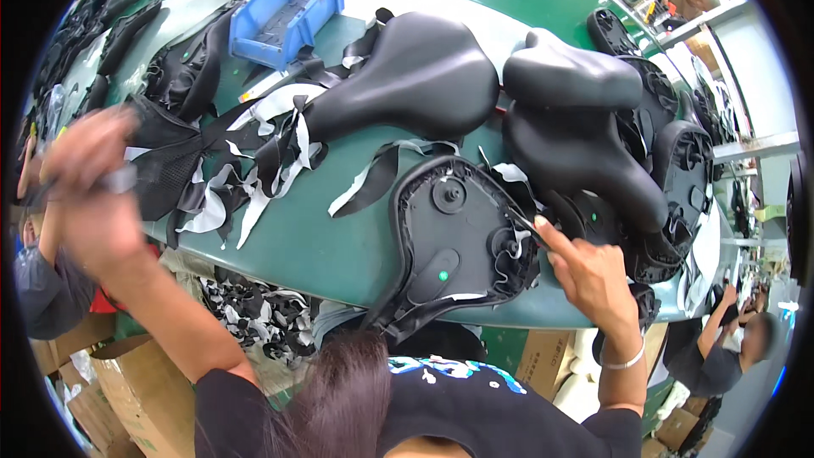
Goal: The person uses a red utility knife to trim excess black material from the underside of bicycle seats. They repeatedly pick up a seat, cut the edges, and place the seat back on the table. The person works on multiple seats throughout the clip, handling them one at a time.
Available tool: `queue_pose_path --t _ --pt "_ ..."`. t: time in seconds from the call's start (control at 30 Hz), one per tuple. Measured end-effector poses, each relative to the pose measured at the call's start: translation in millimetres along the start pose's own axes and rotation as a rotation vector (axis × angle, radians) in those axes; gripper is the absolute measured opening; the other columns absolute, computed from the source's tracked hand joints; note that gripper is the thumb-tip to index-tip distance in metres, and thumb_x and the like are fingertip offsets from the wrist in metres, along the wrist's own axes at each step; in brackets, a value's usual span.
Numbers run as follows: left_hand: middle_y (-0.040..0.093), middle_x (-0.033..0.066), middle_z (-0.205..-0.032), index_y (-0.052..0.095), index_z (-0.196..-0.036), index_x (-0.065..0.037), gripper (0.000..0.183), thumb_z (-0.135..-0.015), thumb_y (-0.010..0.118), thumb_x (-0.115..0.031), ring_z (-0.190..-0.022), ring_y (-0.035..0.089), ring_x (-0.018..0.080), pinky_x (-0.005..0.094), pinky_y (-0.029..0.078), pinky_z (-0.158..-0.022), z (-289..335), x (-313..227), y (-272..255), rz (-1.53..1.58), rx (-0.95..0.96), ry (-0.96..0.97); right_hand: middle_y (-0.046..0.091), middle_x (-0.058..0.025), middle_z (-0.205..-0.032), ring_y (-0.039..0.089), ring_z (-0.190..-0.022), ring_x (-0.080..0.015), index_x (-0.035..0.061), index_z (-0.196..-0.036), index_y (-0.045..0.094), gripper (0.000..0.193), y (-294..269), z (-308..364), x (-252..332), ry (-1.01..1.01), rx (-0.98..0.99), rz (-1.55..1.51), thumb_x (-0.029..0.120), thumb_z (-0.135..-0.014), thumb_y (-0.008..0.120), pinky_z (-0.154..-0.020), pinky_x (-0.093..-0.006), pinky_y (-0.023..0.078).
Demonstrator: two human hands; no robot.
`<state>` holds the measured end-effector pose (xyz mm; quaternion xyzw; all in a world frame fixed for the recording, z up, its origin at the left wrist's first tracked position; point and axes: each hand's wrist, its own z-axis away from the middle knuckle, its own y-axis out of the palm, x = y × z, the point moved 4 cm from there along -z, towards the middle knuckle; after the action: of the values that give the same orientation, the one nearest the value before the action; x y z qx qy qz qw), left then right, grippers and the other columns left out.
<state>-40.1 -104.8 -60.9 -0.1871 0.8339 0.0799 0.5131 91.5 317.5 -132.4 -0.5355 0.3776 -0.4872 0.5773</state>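
Note:
A black bicycle saddle (454,242) lies upside down at the near edge of the green table (322,246), its plastic base facing up. My right hand (593,276) is at its right rim, index finger stretched out, pinching the folded black cover edge (519,222). My left hand (89,195) is raised at the left, blurred by motion, closed around a dark grey tool (119,178) whose kind I cannot make out.
Three finished black saddles (424,76) (568,76) (585,161) lie behind the upturned one. Black and white trimmings (254,170) litter the table's left. A blue bin (288,13) stands at the back. Saddle bases (678,153) are stacked right. Other people (729,348) work nearby.

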Motion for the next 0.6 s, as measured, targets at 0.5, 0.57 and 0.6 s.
queue_pose_path --t 0.5,0.57,0.6 --pt "0.061 0.0268 -0.109 0.034 -0.131 0.003 0.060 -0.082 0.065 -0.014 -0.106 0.061 0.0348 0.0401 0.047 -0.091 116.2 63.7 171.3 -0.058 1.098 -0.319 0.054 -0.0135 -0.069 0.057 -0.055 -0.0337 0.0129 -0.137 0.045 0.056 50.6 -6.5 -16.2 0.056 -0.214 -0.196 0.010 -0.083 0.061 -0.050 -0.0432 0.045" --pt "0.061 0.0260 -0.111 0.035 -0.130 0.002 0.059 -0.082 0.066 -0.015 -0.106 0.061 0.0357 0.0418 0.046 -0.091 121.2 63.8 163.3 -0.169 1.027 -0.225 0.057 -0.0173 -0.068 0.058 -0.056 -0.0359 0.0080 -0.140 0.038 0.058 82.6 6.5 0.0 0.097 -0.304 -0.306 0.008 -0.086 0.058 -0.050 -0.0456 0.045" --pt "0.060 0.0253 -0.112 0.036 -0.130 0.001 0.058 -0.083 0.066 -0.015 -0.106 0.060 0.0373 0.0431 0.045 -0.093 129.8 60.7 157.9 -0.188 0.973 -0.235 0.059 -0.0199 -0.071 0.058 -0.058 -0.0391 0.0050 -0.140 0.036 0.058 78.8 4.9 10.2 0.164 -0.271 -0.427 0.005 -0.086 0.057 -0.052 -0.0474 0.044"
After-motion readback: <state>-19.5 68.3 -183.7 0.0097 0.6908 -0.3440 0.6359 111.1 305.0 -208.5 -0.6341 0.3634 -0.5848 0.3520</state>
